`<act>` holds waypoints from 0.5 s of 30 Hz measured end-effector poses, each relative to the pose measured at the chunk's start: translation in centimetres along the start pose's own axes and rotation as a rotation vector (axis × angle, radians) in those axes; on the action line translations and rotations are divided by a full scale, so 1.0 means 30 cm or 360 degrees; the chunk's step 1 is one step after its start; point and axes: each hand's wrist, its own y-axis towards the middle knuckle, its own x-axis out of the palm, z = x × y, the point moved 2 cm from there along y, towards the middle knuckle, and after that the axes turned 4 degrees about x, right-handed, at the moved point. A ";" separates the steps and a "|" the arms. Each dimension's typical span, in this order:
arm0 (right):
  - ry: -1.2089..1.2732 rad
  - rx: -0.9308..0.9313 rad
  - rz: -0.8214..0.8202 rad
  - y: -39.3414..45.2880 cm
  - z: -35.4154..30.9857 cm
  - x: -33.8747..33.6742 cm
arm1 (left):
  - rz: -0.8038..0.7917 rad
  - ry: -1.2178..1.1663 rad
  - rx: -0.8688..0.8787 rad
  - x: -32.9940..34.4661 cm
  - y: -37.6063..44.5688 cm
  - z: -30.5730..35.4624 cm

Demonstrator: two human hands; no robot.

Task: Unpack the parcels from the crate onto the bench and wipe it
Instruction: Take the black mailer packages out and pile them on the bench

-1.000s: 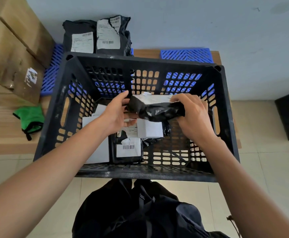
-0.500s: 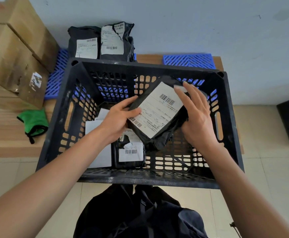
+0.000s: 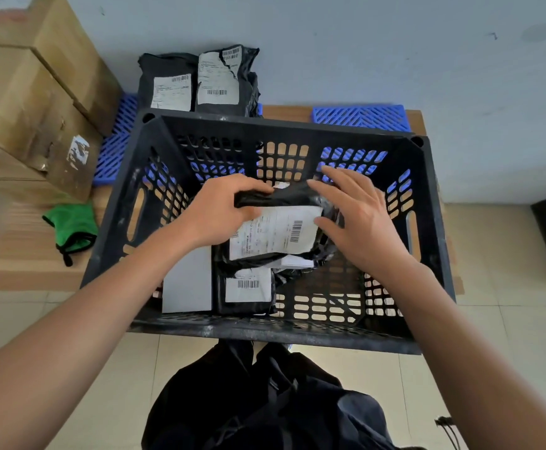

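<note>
Item 1: green cloth pouch with black trim [image 3: 72,227], lying on the wooden bench [image 3: 31,254] left of the crate; likely my wiping rag, untouched.

Item 2: two black plastic mailer parcels with white labels [image 3: 200,82], stood upright against the wall behind the crate, already unpacked.

Item 3: black slotted plastic crate [image 3: 427,254], sitting on the bench, not yet emptied.

Item 4: my left hand [image 3: 216,212], inside the crate, fingers curled over the far left edge of the black plastic parcel with a white barcode label [image 3: 275,235], gripping it.

Item 5: that parcel, low in the crate, label up, resting over a further black labelled parcel [image 3: 247,289] and a flat grey-white packet [image 3: 187,284] on the crate floor. Long axis runs left to right, between my two hands.

Item 6: my right hand [image 3: 359,219], fingers spread and straight, thumb at the parcel's right edge, not gripping it.

Judgement: the left hand has the hold; the lift goes up and away from me, over the far wall.
</note>
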 end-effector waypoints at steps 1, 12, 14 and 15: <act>-0.0030 -0.0021 -0.0049 0.010 -0.005 0.005 | -0.0039 0.0025 0.0028 -0.001 0.002 0.013; 0.0406 0.0178 -0.0297 0.004 0.005 0.045 | 0.0038 0.0135 0.0174 -0.001 -0.007 0.097; 0.0654 0.0361 -0.0248 -0.012 0.025 0.037 | 0.0335 0.0167 0.0186 -0.016 -0.019 0.097; 0.0789 0.0446 -0.0200 -0.020 0.035 0.031 | 0.0518 0.0132 0.0179 -0.027 -0.030 0.091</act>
